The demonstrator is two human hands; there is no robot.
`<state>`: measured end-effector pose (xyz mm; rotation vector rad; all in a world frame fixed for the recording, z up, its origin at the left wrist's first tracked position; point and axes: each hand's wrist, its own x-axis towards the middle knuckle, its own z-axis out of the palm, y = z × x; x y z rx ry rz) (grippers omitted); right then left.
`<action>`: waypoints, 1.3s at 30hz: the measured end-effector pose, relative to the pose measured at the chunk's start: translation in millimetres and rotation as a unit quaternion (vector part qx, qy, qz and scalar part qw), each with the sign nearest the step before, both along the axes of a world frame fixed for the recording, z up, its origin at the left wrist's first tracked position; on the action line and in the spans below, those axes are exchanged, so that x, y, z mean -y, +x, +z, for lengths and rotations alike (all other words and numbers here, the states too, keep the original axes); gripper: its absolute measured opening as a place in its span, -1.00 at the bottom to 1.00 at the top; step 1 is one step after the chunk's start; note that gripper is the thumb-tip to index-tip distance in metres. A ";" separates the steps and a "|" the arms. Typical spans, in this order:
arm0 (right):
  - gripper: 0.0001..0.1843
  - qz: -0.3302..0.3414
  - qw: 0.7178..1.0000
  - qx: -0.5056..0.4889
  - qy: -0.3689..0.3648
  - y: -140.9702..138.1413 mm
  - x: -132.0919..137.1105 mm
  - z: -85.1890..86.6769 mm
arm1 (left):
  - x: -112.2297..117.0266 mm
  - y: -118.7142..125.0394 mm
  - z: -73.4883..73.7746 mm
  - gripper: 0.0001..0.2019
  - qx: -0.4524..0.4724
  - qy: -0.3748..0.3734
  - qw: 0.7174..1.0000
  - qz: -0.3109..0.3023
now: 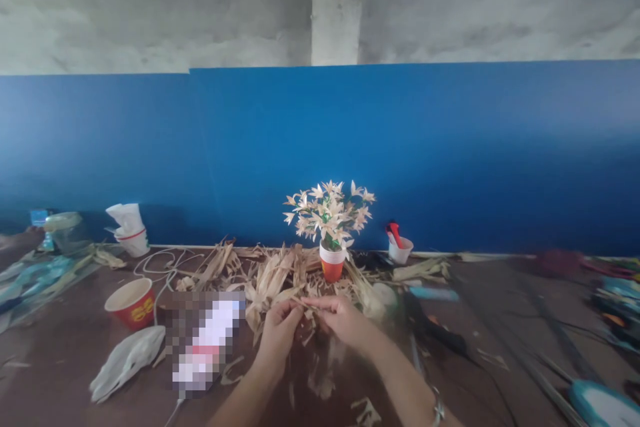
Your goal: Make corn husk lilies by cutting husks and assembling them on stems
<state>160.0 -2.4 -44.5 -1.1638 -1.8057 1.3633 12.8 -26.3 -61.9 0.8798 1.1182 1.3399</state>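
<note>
Smooth blue partition (280, 140): behind flower cup (332, 271). Dry, crinkled corn husks (273, 275): heaped left of flower cup. Left hand (280, 328), right hand (344, 321): in front. Tapered red paper tub (134, 310): farther left. Narrow husk strip (309, 307): before flower cup, pinched in both hands' fingertips.

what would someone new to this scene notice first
Probably the bunch of pale, star-shaped flowers, standing in a red-and-white pot near the middle, bright against the blue panel behind. Next, perhaps, the left hand and right hand just in front, fingertips close together, with dry husks spread behind them. Off to the left, a red cup stands out on the dark table.
</note>
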 end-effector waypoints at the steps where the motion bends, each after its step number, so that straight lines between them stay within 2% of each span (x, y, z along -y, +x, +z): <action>1: -0.55 0.000 0.998 0.027 0.055 -2.0 3.2 3.0 | 0.8 1.2 0.0 -0.67 0.004 -0.009 1.000 0.012; 3: -0.48 -0.008 0.982 0.103 0.158 -7.1 10.3 6.5 | 1.0 2.7 -1.7 -0.67 0.016 -0.037 0.999 0.032; 5: -0.39 -0.025 0.950 0.211 0.227 -13.9 16.9 5.3 | -0.6 2.7 -5.0 -0.68 0.027 -0.060 0.997 0.044; 8: -0.33 -0.048 0.892 0.356 0.274 -24.7 22.6 -3.0 | -4.4 1.1 -9.2 -0.68 0.026 -0.070 0.996 0.047; 11: -0.31 -0.081 0.862 0.414 0.282 -27.8 20.1 -10.1 | -6.0 -1.6 -9.9 -0.69 0.009 -0.081 0.996 0.041; 13: -0.32 -0.142 0.871 0.396 0.255 -22.6 13.7 -10.6 | -5.6 -3.9 -8.9 -0.72 0.002 -0.088 0.995 0.036; 15: -0.39 -0.186 0.914 0.297 0.206 -14.0 5.2 -9.1 | -5.4 -6.5 -7.6 -0.72 -0.002 -0.081 0.996 0.032; 16: -0.43 -0.176 0.944 0.223 0.167 -9.8 1.2 -8.6 | -5.6 -7.7 -7.2 -0.71 -0.007 -0.071 0.997 0.030; 18: -0.46 -0.091 0.992 0.077 0.040 -3.9 -5.0 -9.6 | -6.5 -9.7 -6.9 -0.67 -0.025 -0.046 0.999 0.015; 20: -0.41 -0.011 0.997 -0.018 -0.071 -2.8 -7.5 -13.1 | -7.5 -10.2 -7.6 -0.66 -0.042 -0.026 0.999 -0.006; 21: -0.40 0.008 0.994 -0.040 -0.097 -3.9 -7.3 -14.9 | -7.9 -9.8 -8.2 -0.65 -0.047 -0.020 0.999 -0.015; 23: -0.46 0.009 0.996 -0.038 -0.078 -8.1 -4.1 -17.1 | -8.2 -7.7 -9.6 -0.64 -0.052 -0.014 0.998 -0.013; 26: -0.55 -0.008 0.993 0.060 0.099 -15.5 4.2 -15.1 | -8.1 -2.6 -10.6 -0.64 -0.041 -0.021 0.999 0.020; 28: -0.45 -0.030 0.957 0.187 0.218 -16.9 7.3 -10.8 | -8.0 0.0 -9.7 -0.65 -0.026 -0.042 0.998 0.035; 29: -0.38 -0.053 0.932 0.258 0.248 -15.0 6.7 -7.6 | -7.8 0.7 -8.8 -0.67 -0.018 -0.052 0.998 0.034; 31: -0.32 -0.111 0.888 0.370 0.251 -4.0 0.7 0.6 | -7.0 0.6 -6.5 -0.73 -0.006 -0.067 0.998 0.018; 33: -0.37 -0.172 0.868 0.405 0.230 16.1 -8.5 10.7 | -5.5 -0.2 -3.7 -0.76 -0.013 -0.061 0.998 -0.022; 34: -0.42 -0.187 0.870 0.397 0.223 28.0 -12.2 15.5 | -4.4 -0.1 -2.3 -0.74 -0.032 -0.056 0.997 -0.047; 36: -0.49 -0.173 0.888 0.379 0.192 49.6 -14.1 21.4 | -1.6 2.1 0.5 -0.72 -0.139 -0.020 0.984 -0.106; 37: -0.53 -0.165 0.896 0.375 0.173 57.3 -11.7 21.5 | 0.2 4.5 1.7 -0.73 -0.210 0.013 0.970 -0.125; 39: -0.61 -0.154 0.899 0.382 0.150 63.7 -1.7 14.5 | 4.2 11.6 3.6 -0.78 -0.362 0.079 0.919 -0.134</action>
